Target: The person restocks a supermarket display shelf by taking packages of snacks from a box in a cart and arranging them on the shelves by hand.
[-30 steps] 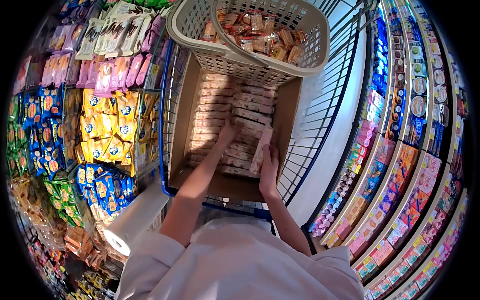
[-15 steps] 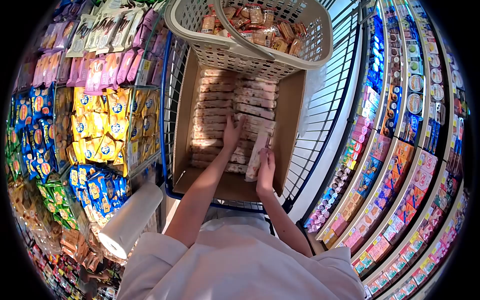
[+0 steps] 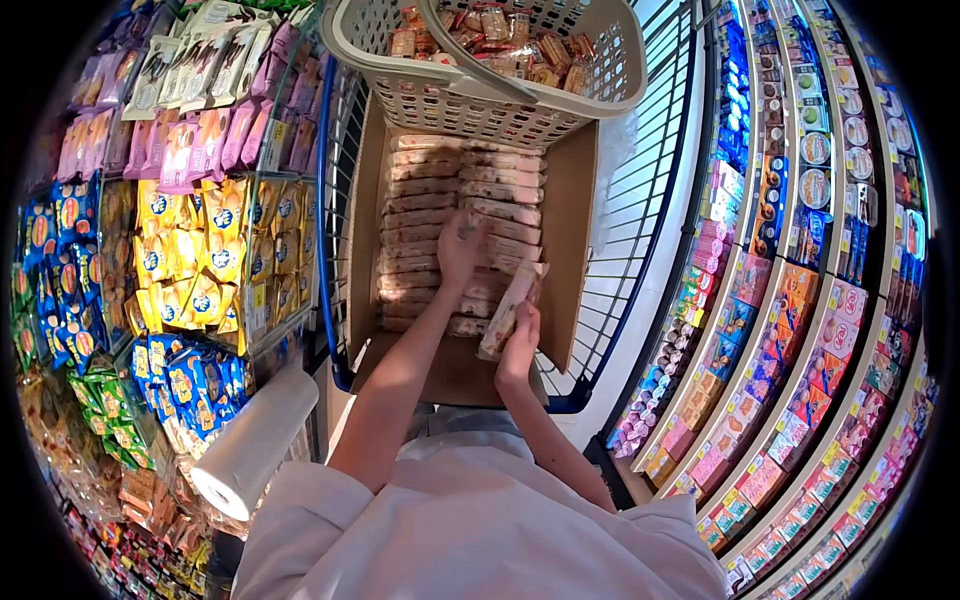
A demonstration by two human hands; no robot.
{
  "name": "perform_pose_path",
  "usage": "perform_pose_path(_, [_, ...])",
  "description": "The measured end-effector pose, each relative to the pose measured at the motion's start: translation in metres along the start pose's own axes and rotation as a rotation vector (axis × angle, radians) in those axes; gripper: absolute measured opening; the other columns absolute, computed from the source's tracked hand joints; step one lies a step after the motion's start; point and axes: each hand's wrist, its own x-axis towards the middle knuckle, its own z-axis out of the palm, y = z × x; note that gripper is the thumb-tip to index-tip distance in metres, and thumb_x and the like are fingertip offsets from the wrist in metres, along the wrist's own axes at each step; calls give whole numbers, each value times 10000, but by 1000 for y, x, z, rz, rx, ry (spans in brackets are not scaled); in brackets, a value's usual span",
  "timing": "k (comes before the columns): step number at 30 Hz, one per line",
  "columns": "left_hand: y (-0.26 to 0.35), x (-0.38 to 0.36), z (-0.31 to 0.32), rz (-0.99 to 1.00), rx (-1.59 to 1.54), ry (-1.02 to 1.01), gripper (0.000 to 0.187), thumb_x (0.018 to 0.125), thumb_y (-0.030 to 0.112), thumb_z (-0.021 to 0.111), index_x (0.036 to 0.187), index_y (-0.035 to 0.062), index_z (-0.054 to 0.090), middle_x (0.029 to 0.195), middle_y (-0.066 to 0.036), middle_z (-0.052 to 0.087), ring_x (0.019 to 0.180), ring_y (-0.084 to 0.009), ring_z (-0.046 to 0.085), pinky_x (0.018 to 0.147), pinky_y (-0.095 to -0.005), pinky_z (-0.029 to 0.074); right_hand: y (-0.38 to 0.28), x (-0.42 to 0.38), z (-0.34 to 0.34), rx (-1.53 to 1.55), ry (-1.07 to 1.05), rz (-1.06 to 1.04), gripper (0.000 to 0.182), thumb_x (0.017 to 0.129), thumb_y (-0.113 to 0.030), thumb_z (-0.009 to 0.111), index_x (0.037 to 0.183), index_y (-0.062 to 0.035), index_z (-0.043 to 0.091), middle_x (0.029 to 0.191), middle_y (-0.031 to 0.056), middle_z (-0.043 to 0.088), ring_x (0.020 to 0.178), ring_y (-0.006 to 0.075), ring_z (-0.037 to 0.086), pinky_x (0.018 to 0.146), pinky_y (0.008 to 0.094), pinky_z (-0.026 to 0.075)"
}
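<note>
An open cardboard box holds two columns of slim, pale pink wrapped snack packets. My left hand is over the middle of the packets, where the columns meet; its fingers are blurred, and what they touch I cannot make out. Tilted at the box's near right side is one long snack packet. My right hand is closed around this packet's right edge, its fingers partly hidden behind it.
The box sits in a blue-rimmed wire shopping cart. Across its far end rests a beige perforated basket with small wrapped biscuits. Snack shelves line the right, hanging snack bags the left. A plastic roll sticks out near my left side.
My right hand has tilted its packet and shifted slightly left and nearer to me. My left hand has moved a little over the packets. The whole view has shifted slightly.
</note>
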Motion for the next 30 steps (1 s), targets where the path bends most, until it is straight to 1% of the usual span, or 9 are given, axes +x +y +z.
perform_pose_path(2, [14, 3, -13, -56, -77, -14, 369, 784, 271, 641, 1062, 45, 553, 923, -150, 588, 846, -264, 584, 733, -349, 450, -3, 1, -4, 21, -9, -45, 265, 895, -249, 507, 1061, -44, 477, 884, 2, 503, 789, 78, 454, 688, 217, 381])
perform_pose_path(4, [45, 9, -34, -184, -332, -139, 321, 791, 213, 641, 1053, 48, 558, 908, -94, 601, 815, -175, 592, 703, -292, 462, -48, -10, 8, 42, -128, 7, 266, 879, -236, 518, 1075, -57, 496, 871, -6, 531, 725, 68, 489, 632, 190, 396])
perform_pose_path(6, [71, 11, -60, -184, -336, -175, 293, 802, 210, 630, 1037, 49, 564, 901, -73, 601, 806, -141, 585, 688, -275, 463, -73, -7, 10, 130, -289, -202, 255, 878, -186, 510, 1091, -46, 495, 864, -13, 565, 657, 49, 540, 554, 185, 424])
perform_pose_path(8, [95, 13, -85, -179, -344, -206, 266, 812, 207, 619, 1021, 51, 570, 893, -52, 602, 796, -107, 578, 673, -258, 464, -117, -15, 14, 186, -449, -112, 252, 873, -170, 510, 1083, -31, 493, 868, 4, 581, 671, 70, 572, 575, 214, 458])
perform_pose_path(10, [120, 13, -112, -343, -366, -284, 237, 808, 175, 606, 1001, 38, 582, 845, -42, 623, 703, -99, 599, 594, -236, 477, -152, -13, 10, 90, -627, -54, 207, 862, -125, 536, 1038, -19, 512, 872, 36, 592, 750, 101, 589, 654, 228, 472])
perform_pose_path(11, [136, 8, -128, -365, -335, -336, 244, 803, 202, 602, 979, 34, 592, 860, -40, 622, 734, -106, 595, 647, -242, 467, -167, -16, 17, 52, -628, -54, 209, 857, -131, 542, 1020, -4, 519, 843, 53, 603, 717, 118, 607, 605, 230, 481])
perform_pose_path(18, [202, -28, -208, -242, -309, -557, 197, 807, 180, 597, 948, 41, 593, 870, -26, 613, 803, -87, 565, 710, -229, 446, -197, -16, 50, -358, -927, 119, 280, 858, -159, 547, 1060, 17, 466, 823, 133, 619, 673, 164, 622, 605, 262, 506])
perform_pose_path(22, [259, -85, -258, -167, -385, -625, 174, 825, 160, 570, 947, 37, 579, 858, -2, 594, 781, -64, 539, 697, -198, 416, -198, -53, 73, -541, -1096, -75, 256, 855, -125, 549, 1064, -6, 461, 821, 145, 616, 687, 165, 620, 609, 264, 507])
perform_pose_path(30, [286, -201, -370, -2, -424, -371, 207, 793, 186, 625, 948, 57, 578, 880, -7, 569, 827, -86, 527, 743, -222, 413, -191, -197, 113, -542, -1412, -60, 250, 916, -213, 453, 1028, 7, 488, 822, 125, 621, 668, 158, 623, 612, 233, 510])
